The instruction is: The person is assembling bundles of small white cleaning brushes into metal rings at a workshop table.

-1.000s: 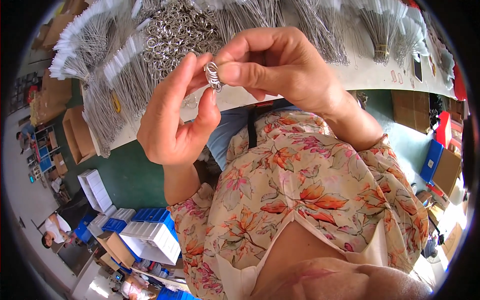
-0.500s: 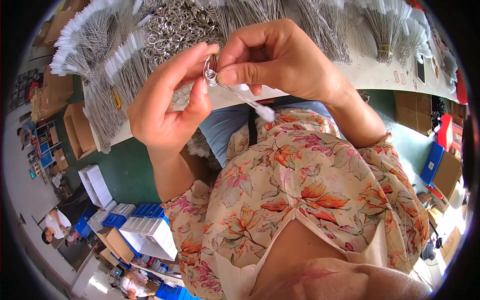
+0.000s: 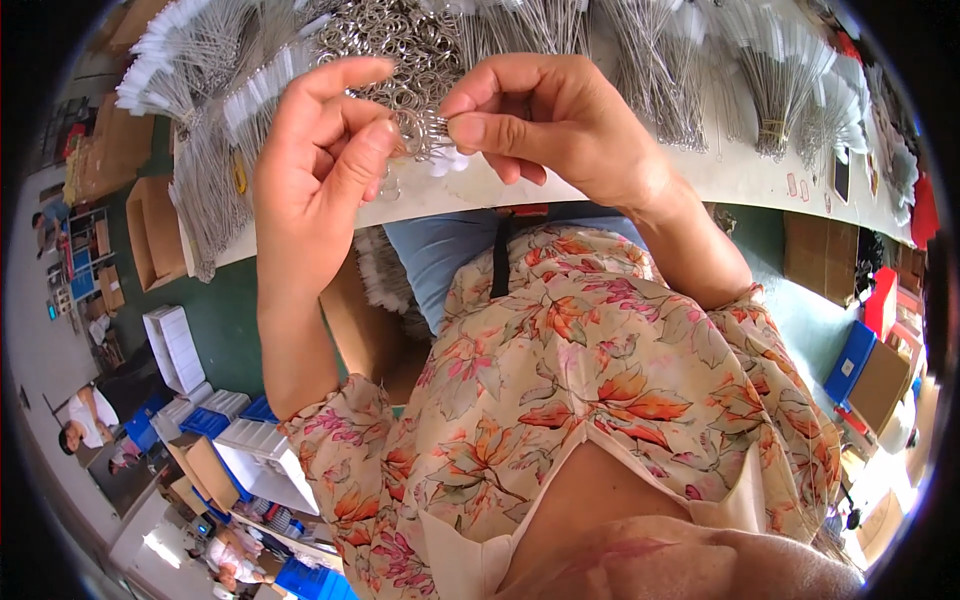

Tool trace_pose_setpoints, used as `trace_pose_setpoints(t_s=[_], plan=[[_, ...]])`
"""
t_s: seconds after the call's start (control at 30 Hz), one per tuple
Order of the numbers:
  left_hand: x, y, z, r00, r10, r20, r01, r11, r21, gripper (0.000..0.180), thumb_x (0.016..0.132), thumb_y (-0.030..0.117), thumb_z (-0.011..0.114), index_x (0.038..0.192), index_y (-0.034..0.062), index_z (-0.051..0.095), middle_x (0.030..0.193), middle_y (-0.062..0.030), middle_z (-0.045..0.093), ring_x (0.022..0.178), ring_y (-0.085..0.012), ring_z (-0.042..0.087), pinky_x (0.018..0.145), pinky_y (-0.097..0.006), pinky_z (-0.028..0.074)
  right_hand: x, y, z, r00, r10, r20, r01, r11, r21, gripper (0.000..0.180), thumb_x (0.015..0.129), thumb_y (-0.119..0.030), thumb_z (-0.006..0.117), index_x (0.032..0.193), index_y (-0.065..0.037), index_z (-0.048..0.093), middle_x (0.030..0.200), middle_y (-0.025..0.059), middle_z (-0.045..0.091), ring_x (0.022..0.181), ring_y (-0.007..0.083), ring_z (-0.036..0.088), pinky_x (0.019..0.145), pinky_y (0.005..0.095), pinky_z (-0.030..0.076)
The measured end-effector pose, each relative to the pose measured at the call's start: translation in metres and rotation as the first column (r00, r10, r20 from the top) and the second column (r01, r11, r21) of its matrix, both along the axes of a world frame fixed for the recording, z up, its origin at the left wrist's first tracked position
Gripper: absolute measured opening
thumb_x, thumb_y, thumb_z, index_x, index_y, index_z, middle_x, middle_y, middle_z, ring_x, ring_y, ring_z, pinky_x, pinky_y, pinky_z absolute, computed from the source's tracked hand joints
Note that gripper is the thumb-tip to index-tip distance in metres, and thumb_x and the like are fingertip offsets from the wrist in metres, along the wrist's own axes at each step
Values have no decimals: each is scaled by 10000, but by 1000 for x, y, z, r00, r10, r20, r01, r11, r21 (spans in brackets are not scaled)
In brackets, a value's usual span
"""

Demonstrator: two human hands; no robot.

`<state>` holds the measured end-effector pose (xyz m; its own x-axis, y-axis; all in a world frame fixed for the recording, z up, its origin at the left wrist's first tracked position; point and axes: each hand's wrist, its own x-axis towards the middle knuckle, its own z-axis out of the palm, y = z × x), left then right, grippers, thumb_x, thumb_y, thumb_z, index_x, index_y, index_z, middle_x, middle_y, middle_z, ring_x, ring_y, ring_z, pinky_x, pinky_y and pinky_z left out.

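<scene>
At upper centre, the left hand (image 3: 320, 170) and right hand (image 3: 550, 125) pinch closed on a light, stiff, probably slippery metal ring (image 3: 412, 135), best held by its rim.

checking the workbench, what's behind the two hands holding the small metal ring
Behind the left hand and right hand, which pinch a small metal ring, lies a heap of loose metal rings on the white table. The hands hide part of the heap.

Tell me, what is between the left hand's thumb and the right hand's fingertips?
In the head view, a small metal ring sits between the left hand and right hand, both pinching it.
</scene>
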<state>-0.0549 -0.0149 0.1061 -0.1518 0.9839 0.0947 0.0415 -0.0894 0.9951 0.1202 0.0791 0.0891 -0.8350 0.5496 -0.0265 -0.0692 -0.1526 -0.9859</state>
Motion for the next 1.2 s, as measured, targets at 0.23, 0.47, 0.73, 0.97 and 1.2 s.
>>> trace_pose_setpoints(t_s=[0.23, 0.47, 0.73, 0.97, 1.2], plan=[[-14, -21, -2, 965, -64, 254, 94, 990, -106, 190, 898, 121, 520, 1066, 53, 580, 709, -7, 564, 497, -18, 397, 444, -162, 314, -6, -15, 0, 997, 29, -65, -24, 997, 76, 121, 842, -113, 614, 901, -8, 633, 722, 6, 607, 569, 51, 527, 499, 196, 423], [-3, -37, -10, 891, 176, -419, -63, 961, 269, 154, 890, 126, 543, 984, 38, 626, 852, -68, 636, 727, -74, 555, 650, -195, 439, -10, -26, -9, 992, 93, -80, -86, 993, 79, 134, 837, -133, 630, 888, -8, 629, 722, 9, 604, 589, 46, 546, 479, 179, 411], [-16, -22, -47, 878, 113, 466, -261, 928, 267, 158, 873, 96, 548, 924, -33, 623, 936, -138, 644, 902, -215, 603, 844, -324, 444, -58, -23, -46, 948, -32, -318, 81, 987, 140, 105, 833, -81, 623, 878, 13, 608, 744, 26, 604, 635, 62, 568, 551, 191, 460], [-45, -48, -55, 851, 311, 424, -434, 870, 232, 184, 888, 98, 505, 935, -42, 614, 980, -146, 625, 924, -246, 594, 852, -355, 446, -101, -38, -69, 971, 60, -232, 42, 911, 411, 139, 797, -80, 658, 896, 11, 625, 823, 55, 644, 729, 109, 618, 667, 230, 497], [-96, -147, -42, 896, 443, 7, -443, 896, 33, 163, 886, 111, 519, 878, -27, 604, 898, -101, 619, 792, -151, 599, 692, -276, 485, -96, -42, -90, 970, 231, 72, -240, 884, 402, 150, 825, -105, 623, 929, 2, 631, 852, 63, 649, 816, 116, 615, 757, 242, 477]])
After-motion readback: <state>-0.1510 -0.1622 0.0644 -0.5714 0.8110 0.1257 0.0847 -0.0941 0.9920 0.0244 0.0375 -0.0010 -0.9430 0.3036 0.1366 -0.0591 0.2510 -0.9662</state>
